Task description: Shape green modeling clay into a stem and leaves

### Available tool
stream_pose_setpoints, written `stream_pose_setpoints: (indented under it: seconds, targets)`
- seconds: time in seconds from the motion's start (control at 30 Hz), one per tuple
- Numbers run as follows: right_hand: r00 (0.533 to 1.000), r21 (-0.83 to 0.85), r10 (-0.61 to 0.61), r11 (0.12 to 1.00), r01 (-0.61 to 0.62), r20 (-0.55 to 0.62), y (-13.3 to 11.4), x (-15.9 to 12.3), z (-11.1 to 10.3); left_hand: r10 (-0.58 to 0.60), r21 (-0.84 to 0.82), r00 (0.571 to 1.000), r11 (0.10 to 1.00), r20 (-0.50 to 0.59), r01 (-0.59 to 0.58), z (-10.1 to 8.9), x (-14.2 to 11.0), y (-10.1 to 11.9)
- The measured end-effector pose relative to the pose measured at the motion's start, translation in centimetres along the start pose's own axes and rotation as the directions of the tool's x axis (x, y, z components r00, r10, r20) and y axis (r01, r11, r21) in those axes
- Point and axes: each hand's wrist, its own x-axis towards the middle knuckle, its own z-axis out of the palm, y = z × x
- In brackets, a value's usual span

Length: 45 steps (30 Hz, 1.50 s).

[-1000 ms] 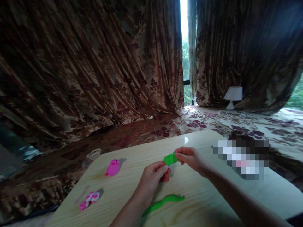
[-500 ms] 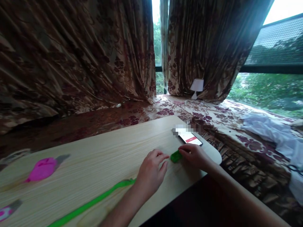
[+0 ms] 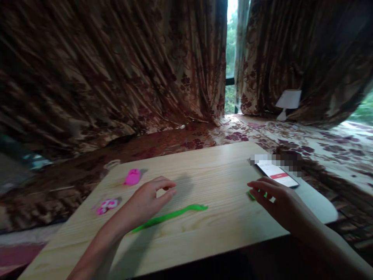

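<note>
Because the right hand [image 3: 276, 196] covers it, 1 green piece [image 3: 251, 195] shows only in part, near the phone [image 3: 279, 176].
Piece lies at the table's [image 3: 227, 225] right side; fingers curved down over it, contact and grip cannot be told. 1 green strip [image 3: 175, 214] lies lengthwise, gently bent; the flat top presumably supports its whole soft-looking length. Left hand [image 3: 145, 202] raised, thumb and fingertips apart in a narrow gap, nothing held; its shadow falls on the wood, so it appears clear of the surface. Farther left: 1 pink item [image 3: 133, 177] and 1 pink-and-white item [image 3: 107, 205], well apart from the green piece, a spacing that probably avoids contact. Beyond: 1 white lamp [image 3: 289, 99] upright on its base, by the curtain [image 3: 268, 58].
</note>
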Motion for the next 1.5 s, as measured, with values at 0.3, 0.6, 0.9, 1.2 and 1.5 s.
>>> stream_pose_setpoints:
  seconds: [0.3, 0.6, 0.9, 1.2, 1.5]
  targets:
    - [0.897, 0.251, -0.370, 0.917, 0.310, 0.243, -9.3, 6.0, 11.9, -0.114, 0.007, 0.993, 0.993, -0.036, 0.115, 2.6, -5.9, -4.1]
    - [0.936, 0.576, -0.131, 0.813, -0.087, 0.327, -8.0, 16.0, 11.8, -0.297, -0.815, 0.953, 0.566, -0.061, 0.124, -0.2, 3.3, -5.4]
    - [0.953, 0.686, -0.122, 0.719, -0.109, 0.279, -7.2, 14.7, 13.8, -0.266, -0.836, 0.964, 0.526, 0.016, 0.159, 2.9, 5.9, -5.3]
    - [0.991, 0.492, -0.131, 0.862, 0.124, -0.022, -7.9, 13.5, 14.5, -0.348, -0.833, 0.932, 0.485, 0.098, 0.268, 4.2, 4.9, -4.1]
    - [1.000, 0.435, -0.011, 0.900, 0.003, 0.016, -7.2, 14.2, 14.0, -0.361, -0.840, 0.929, 0.477, 0.079, 0.257, 5.1, 5.2, -4.5]
